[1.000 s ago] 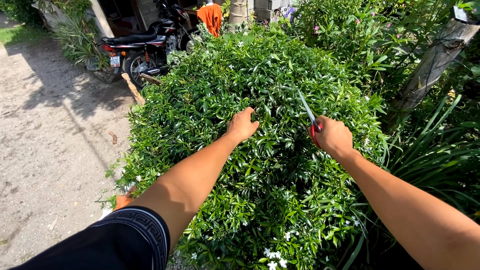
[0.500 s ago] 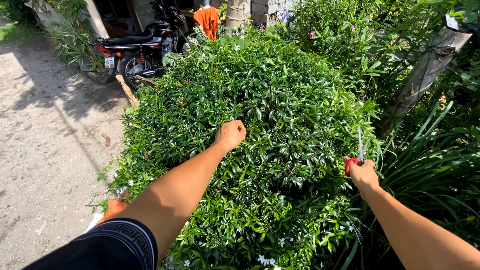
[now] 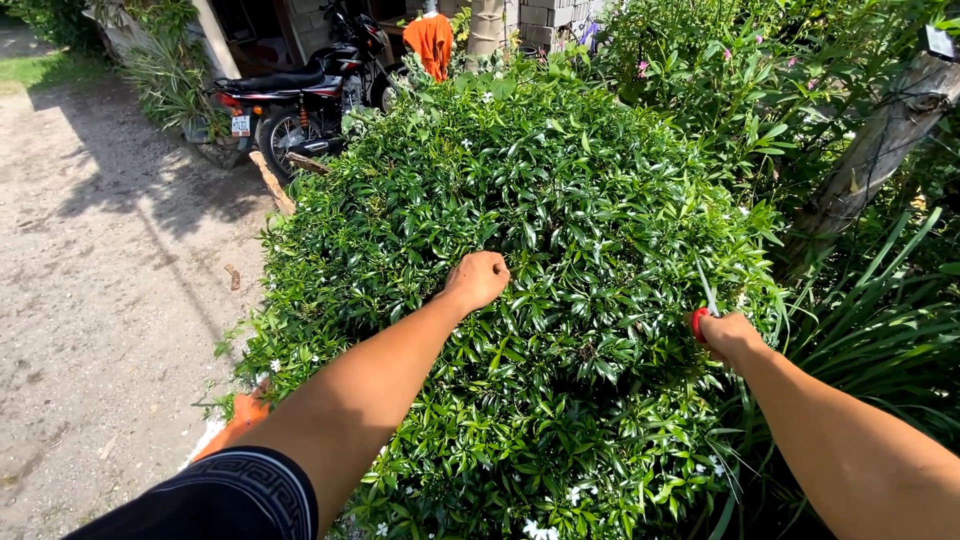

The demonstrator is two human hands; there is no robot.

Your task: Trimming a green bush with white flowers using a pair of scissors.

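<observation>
A round, dense green bush (image 3: 560,200) with glossy leaves and small white flowers fills the middle of the view. My left hand (image 3: 478,279) rests as a closed fist on top of the bush near its centre; whether it holds a sprig is hidden. My right hand (image 3: 727,333) is at the bush's right side, gripping red-handled scissors (image 3: 702,312) whose blades point up into the leaves.
A motorcycle (image 3: 300,95) is parked behind the bush at upper left, next to an orange cloth (image 3: 432,40). A bare dirt path (image 3: 100,280) runs along the left. A leaning post (image 3: 870,150) and long-leaved plants (image 3: 880,310) crowd the right.
My right hand swung the scissors from the top of the bush down to its right side. My left hand closed into a fist and stayed near the centre.
</observation>
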